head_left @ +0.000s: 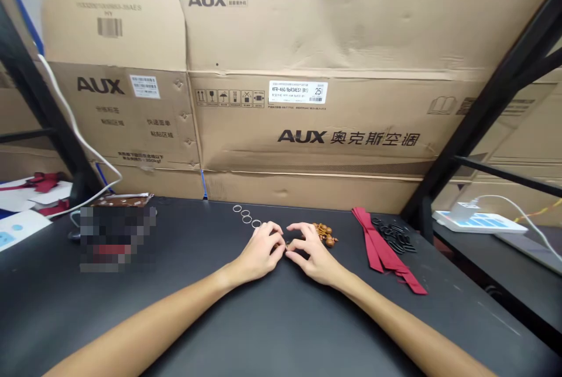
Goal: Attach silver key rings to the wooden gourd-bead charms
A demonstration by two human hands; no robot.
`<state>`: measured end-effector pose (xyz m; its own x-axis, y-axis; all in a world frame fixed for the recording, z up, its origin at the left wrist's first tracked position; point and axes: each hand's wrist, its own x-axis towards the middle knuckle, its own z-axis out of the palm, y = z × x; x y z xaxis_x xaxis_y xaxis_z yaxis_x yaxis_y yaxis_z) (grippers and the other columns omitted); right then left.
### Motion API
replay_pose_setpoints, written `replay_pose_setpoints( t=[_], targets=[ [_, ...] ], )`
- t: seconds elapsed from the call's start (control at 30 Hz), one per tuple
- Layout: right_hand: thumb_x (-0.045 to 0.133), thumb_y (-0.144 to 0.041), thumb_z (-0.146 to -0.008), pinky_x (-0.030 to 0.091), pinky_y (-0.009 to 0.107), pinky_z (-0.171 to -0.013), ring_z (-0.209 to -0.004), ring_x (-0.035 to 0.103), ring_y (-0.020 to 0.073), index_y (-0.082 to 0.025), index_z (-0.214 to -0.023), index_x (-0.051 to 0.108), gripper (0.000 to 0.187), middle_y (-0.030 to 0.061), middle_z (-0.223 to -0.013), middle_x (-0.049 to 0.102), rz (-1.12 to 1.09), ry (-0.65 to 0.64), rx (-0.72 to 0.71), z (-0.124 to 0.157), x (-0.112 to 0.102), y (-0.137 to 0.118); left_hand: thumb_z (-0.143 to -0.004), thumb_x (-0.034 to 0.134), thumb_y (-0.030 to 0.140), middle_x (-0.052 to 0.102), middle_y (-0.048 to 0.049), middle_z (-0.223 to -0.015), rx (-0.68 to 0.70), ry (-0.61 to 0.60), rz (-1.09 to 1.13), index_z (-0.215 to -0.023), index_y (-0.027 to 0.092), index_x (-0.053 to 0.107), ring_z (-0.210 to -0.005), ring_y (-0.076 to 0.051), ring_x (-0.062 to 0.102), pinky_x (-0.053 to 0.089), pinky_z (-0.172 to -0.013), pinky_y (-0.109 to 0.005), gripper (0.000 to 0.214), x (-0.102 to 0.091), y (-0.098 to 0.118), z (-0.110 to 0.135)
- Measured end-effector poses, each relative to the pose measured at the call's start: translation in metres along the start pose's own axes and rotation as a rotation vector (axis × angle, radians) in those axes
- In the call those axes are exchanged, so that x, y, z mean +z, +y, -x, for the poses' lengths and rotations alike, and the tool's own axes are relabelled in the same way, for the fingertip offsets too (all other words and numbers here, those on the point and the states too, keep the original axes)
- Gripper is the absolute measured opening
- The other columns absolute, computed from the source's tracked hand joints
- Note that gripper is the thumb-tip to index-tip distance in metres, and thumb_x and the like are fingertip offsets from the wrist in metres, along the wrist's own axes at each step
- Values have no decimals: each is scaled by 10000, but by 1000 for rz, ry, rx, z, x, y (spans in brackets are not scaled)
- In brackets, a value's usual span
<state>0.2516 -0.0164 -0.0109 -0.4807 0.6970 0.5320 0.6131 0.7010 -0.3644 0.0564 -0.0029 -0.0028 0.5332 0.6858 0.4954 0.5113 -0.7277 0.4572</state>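
Note:
My left hand [260,251] and my right hand [309,253] meet at the middle of the black table [272,330]. Both pinch a tiny thing between their fingertips, too small to name. Several small metal rings [246,216] lie in a row just behind my left hand. Brown wooden beads [325,232] sit right behind my right hand, close to its fingers.
Dark red ribbons [383,247] and a heap of black loops [395,235] lie to the right. A blurred-out patch [115,238] is at the left. Large cardboard boxes [307,102] wall the back. A white power strip [478,222] rests on the right shelf.

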Motion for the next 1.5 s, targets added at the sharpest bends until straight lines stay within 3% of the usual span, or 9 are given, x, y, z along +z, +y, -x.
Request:
replay_pose_setpoints(
  t=[0.2, 0.43, 0.53, 0.63, 0.73, 0.9, 1.13, 1.3, 1.5],
  targets=[
    [595, -258, -874, 378, 488, -1004, -1184, 422, 255, -224, -793, 645, 101, 78, -1232, 495, 4, -11, -21, 0, -1, -5, -868, 482, 164, 557, -61, -988, -131, 22, -42, -746, 178, 612, -915, -202, 541, 431, -863, -377, 178, 4, -9, -2],
    [538, -249, -902, 408, 506, -957, -1105, 460, 265, -219, -835, 650, 134, 97, -1134, 535, 74, 139, 16, -1, 1, 2, -871, 546, 221, 566, -47, -994, 12, -45, 9, -766, 189, 602, -942, -198, 538, 420, -887, -359, 123, 0, 5, 1],
    [519, -235, -914, 424, 501, -939, -1093, 463, 267, -218, -859, 662, 154, 103, -1121, 538, 110, 146, -8, 0, 3, 5, -887, 537, 233, 563, -49, -968, -39, 46, -8, -875, 193, 579, -920, -200, 538, 425, -875, -359, 59, -2, 8, 1],
    [517, -233, -917, 441, 489, -927, -1098, 469, 266, -232, -880, 677, 164, 99, -1128, 542, 109, 142, -27, 0, 4, 5, -919, 503, 227, 581, -52, -1013, -5, 13, -14, -995, 203, 570, -956, -201, 534, 420, -892, -354, 104, -3, 5, 1],
    [534, -235, -908, 452, 482, -919, -1106, 474, 270, -251, -883, 687, 155, 93, -1135, 548, 113, 143, -41, 0, 3, 4, -943, 469, 224, 599, -49, -1033, 51, -61, -57, -930, 207, 611, -969, -202, 530, 408, -902, -361, 144, -4, 0, 0],
    [573, -259, -884, 450, 465, -930, -1081, 494, 262, -238, -983, 660, 134, 100, -1102, 559, 118, 178, -32, -1, -4, -2, -906, 528, 230, 601, -46, -1020, 23, -32, -58, -811, 197, 654, -967, -201, 536, 409, -909, -367, 162, -9, -12, -5],
    [596, -292, -870, 441, 423, -950, -1103, 499, 234, -253, -1127, 614, 260, 75, -1204, 586, 61, -107, -228, 1, -6, -21, -868, 547, 218, 599, -68, -1007, -60, 94, -222, -753, 187, 632, -985, -242, 539, 400, -905, -421, 147, -21, -29, -9],
    [520, -211, -905, 441, 392, -891, -1015, 530, 207, -219, -919, 631, 112, 65, -1056, 627, 123, -85, -170, 0, -1, -10, -853, 556, 229, 566, -112, -1072, -62, 67, -376, -775, 181, 591, -1060, -287, 511, 400, -924, -449, 98, -20, -38, -4],
    [554, -211, -847, 381, 489, -913, -1105, 482, 291, -224, -961, 622, 133, 103, -1108, 606, 345, 81, 13, -1, -2, 5, -872, 540, 302, 450, -131, -1389, -180, 56, -463, -1171, 232, 572, -1293, -342, 377, 278, -1049, -543, 308, -15, -45, -4]
  ],
)
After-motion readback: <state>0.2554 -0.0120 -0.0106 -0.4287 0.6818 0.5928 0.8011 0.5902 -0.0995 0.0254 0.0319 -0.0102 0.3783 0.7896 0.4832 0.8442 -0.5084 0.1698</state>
